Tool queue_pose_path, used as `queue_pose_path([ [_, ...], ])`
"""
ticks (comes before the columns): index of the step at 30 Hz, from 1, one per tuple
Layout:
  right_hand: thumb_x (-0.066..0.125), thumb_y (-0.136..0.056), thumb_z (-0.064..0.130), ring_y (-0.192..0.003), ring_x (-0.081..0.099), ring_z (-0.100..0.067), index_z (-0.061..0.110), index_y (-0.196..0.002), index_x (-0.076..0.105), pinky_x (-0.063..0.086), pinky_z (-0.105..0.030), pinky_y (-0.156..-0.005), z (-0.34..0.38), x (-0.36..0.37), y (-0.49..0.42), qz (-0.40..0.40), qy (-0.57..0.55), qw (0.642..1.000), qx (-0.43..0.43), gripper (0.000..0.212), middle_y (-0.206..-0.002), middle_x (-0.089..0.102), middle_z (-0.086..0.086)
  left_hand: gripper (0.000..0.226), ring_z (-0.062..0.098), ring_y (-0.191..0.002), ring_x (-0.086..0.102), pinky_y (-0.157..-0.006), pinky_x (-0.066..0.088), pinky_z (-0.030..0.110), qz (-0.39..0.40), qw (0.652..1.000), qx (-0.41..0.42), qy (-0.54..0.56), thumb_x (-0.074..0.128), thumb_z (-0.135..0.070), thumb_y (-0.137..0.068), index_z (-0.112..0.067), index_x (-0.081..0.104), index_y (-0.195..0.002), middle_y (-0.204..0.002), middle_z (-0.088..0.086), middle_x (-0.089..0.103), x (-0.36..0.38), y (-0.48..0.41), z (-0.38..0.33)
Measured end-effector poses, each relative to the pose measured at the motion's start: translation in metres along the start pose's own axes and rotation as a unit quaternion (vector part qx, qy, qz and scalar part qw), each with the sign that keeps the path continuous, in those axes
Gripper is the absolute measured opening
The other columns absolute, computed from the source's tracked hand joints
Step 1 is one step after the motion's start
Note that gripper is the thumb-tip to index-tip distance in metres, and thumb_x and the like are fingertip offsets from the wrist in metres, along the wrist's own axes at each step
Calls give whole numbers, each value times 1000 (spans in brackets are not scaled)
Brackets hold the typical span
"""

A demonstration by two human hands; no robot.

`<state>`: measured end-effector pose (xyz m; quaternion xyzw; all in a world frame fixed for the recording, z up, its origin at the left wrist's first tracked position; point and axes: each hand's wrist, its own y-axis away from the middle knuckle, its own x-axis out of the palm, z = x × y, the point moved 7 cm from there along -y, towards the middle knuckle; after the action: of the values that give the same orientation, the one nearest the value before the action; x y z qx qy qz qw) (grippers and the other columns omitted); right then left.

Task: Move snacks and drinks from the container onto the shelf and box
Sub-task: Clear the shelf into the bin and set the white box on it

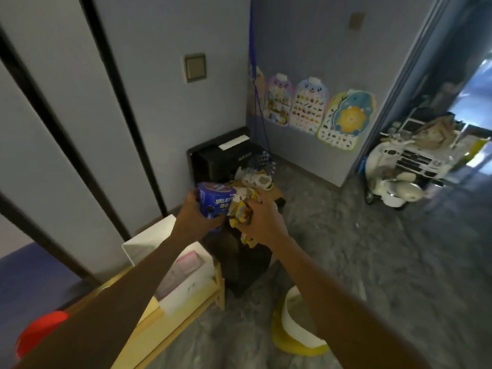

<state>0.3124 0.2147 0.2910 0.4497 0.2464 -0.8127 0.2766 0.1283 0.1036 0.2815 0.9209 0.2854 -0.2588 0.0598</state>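
Note:
My left hand (193, 213) grips a blue round cookie tub (214, 202) with white lettering, held up in the middle of the view. Right beside it my right hand (259, 218) clutches several yellow crinkly snack packets (241, 215), which hang below my fingers. Both hands hover over a dark box (247, 259) on the floor. A low wooden shelf (186, 311) stands at the lower left, carrying a white open box (149, 243) with pink packets inside. The white and yellow container (295, 331) sits on the floor under my right forearm.
A black appliance (221, 155) stands in the corner with small shoes (257, 181) and clutter piled in front of it. Toy ride-on vehicles (399, 179) fill the doorway at right. A red object (40, 334) lies at lower left. Grey floor spreads to the right.

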Motion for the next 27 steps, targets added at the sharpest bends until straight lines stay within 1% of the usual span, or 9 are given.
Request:
queue_pose_path([
  [1,80,-82,62,-132,55,-28,29,-145,53,57,-53,-100,-21,-8,9,-4,-7,1000,17,76,-160,35,-2,98,13,-114,67,-99,59,35,15,1000,7,-2,97,-23,-72,-13,37,-149,-139,1,61,21,1,-10],
  [2,79,-81,64,-125,60,-28,30,-142,55,59,-53,-96,-44,-13,17,-9,-13,999,30,74,-155,38,-1,98,12,-116,66,-103,57,33,30,999,13,-4,96,-22,-73,-12,36,-149,-137,-2,60,43,1,-18],
  [4,79,-78,64,-117,64,-28,30,-139,56,61,-50,-91,-89,-26,37,-16,-12,998,52,73,-155,35,-1,95,5,-112,62,-99,51,18,61,998,29,-14,95,-22,-75,-12,35,-148,-132,-10,58,90,3,-35],
  [5,80,-78,63,-116,63,-27,29,-139,57,61,-48,-90,-109,-35,48,-16,-8,998,64,74,-157,32,-1,96,5,-114,61,-99,50,17,73,997,32,-20,95,-26,-74,-14,35,-147,-133,-10,58,112,5,-44],
  [10,81,-77,63,-112,63,-25,26,-132,62,61,-42,-86,-218,-60,97,-24,-11,990,138,69,-157,32,-3,100,11,-119,62,-103,53,39,126,991,42,-30,95,-35,-69,-19,35,-147,-134,-8,58,225,16,-71],
  [12,78,-74,69,-112,63,-24,29,-128,63,59,-38,-83,-259,-61,116,-32,-19,985,171,69,-152,39,-1,102,12,-121,62,-104,53,42,149,987,43,-30,92,-43,-64,-22,36,-147,-134,-10,59,270,20,-74],
  [15,86,-76,57,-117,58,-30,25,-135,63,49,-32,-85,-301,-53,140,-29,-15,974,224,70,-157,36,-7,105,14,-122,63,-106,52,42,191,981,19,-24,93,-46,-61,-23,40,-149,-138,-5,63,324,24,-63],
  [23,86,-75,50,-125,62,-34,30,-134,62,54,-38,-89,-427,89,195,-4,-72,931,358,67,-165,29,-5,93,15,-111,70,-97,58,41,282,955,-57,-76,90,-60,-49,-34,47,-127,-122,-10,69,474,15,64],
  [27,85,-74,49,-123,61,-29,27,-121,69,51,-34,-82,-475,185,218,41,-77,911,403,55,-153,44,-1,100,15,-115,67,-100,57,44,315,937,-90,-124,92,-62,-50,-34,47,-136,-127,-11,68,532,23,163],
])
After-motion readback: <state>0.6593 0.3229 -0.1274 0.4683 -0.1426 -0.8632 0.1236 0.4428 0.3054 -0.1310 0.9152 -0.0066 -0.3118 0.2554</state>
